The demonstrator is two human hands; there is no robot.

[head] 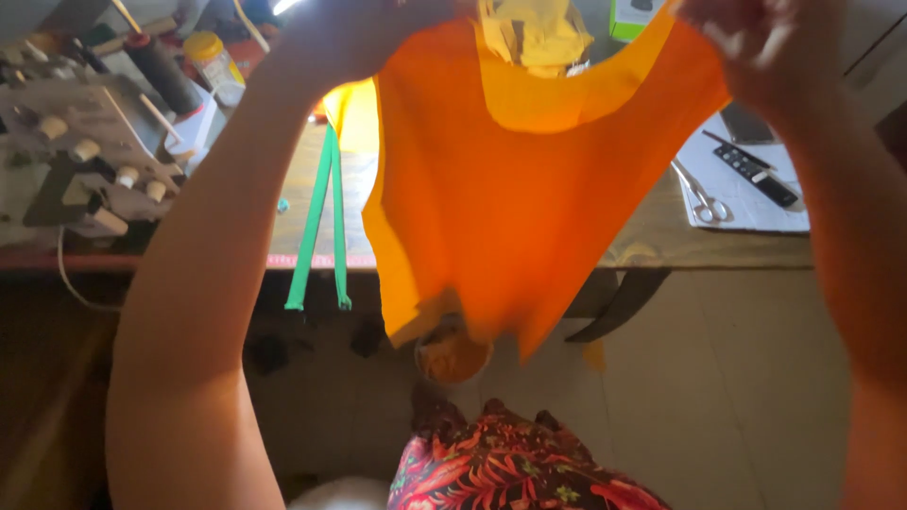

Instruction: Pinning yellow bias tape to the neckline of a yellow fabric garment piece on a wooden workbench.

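Above the wooden table (661, 241), orange fabric (520, 189) hangs between both hands.

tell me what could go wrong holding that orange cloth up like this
1. The orange cloth, held up by the left hand and right hand, hides much of the table edge, so a lowered hem might snag the scissors.
2. Its lower corners hang just above a small round container on the floor and could dip in.
3. The green strip dangles off the table and could slide down.
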